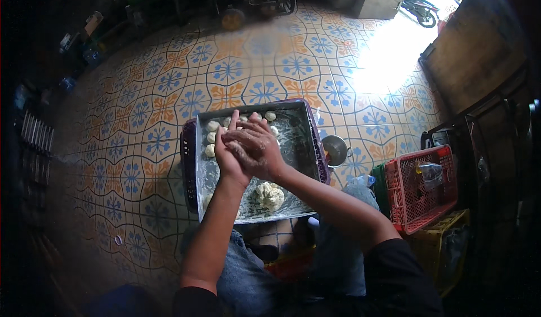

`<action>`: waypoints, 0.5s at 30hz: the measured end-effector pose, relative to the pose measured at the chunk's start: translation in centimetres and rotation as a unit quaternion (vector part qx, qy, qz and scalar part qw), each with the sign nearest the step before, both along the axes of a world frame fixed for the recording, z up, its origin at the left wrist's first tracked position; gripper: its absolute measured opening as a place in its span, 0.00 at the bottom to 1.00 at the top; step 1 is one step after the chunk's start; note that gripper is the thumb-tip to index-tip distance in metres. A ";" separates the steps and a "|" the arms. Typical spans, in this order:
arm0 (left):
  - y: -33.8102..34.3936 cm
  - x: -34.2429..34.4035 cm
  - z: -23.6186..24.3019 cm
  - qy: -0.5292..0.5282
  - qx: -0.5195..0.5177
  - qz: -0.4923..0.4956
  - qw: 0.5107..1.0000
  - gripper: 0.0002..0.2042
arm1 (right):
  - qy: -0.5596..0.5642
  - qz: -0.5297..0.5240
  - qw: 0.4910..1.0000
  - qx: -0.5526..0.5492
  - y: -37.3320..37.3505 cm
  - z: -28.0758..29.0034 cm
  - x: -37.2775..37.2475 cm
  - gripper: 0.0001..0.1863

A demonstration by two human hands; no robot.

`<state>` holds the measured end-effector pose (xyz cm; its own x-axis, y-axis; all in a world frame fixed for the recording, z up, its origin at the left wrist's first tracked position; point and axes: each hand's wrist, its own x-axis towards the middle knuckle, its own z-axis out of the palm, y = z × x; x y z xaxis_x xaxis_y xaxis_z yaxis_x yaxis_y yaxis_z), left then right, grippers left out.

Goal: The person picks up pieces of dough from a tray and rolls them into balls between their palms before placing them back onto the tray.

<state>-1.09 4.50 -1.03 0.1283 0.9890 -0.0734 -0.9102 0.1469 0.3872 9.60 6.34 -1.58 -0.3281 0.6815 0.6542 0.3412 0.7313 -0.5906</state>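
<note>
My two floury hands are pressed palm to palm above a dark metal tray (301,164). My right hand (258,146) lies over my left hand (226,158), fingers crossing and pointing away from me. Whatever is between the palms, if anything, is hidden. Small pale dough balls (211,137) line the tray's far left side, and another dough ball (270,116) rests by its far edge; my hands cover part of the group. A larger rough lump of dough (270,197) sits near the tray's close edge, below my right wrist. White flour streaks the tray's bottom.
Under the tray is a purple crate (190,170). To its right stand a metal pot (336,151), a red plastic crate (420,190) and a yellow crate (442,249). Patterned tiles (169,80) cover the floor. A machine (256,1) stands at the back; a wooden panel (479,40) leans right.
</note>
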 end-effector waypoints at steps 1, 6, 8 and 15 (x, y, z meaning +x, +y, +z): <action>-0.2 0.4 -0.5 0.013 -0.068 0.012 0.998 0.28 | 0.030 -0.051 0.998 -0.018 0.8 -0.5 0.1 0.15; -0.5 1.8 -4.1 0.050 -0.110 0.035 0.992 0.25 | -0.004 -0.033 0.992 -0.119 1.7 -0.8 -0.5 0.22; 1.0 -0.4 -10.6 0.151 0.195 0.067 0.967 0.25 | -0.003 0.113 0.992 -0.052 -1.5 -0.5 -2.2 0.26; -1.0 1.7 -2.3 0.112 -0.241 0.021 0.964 0.16 | -0.021 -0.111 0.991 -0.076 4.0 -0.9 3.2 0.22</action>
<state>0.58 3.49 -3.31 0.0166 0.8372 -0.5466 -0.8213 0.3232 0.4701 12.81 10.31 -2.45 -0.1843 0.8297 0.5270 0.5099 0.5391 -0.6704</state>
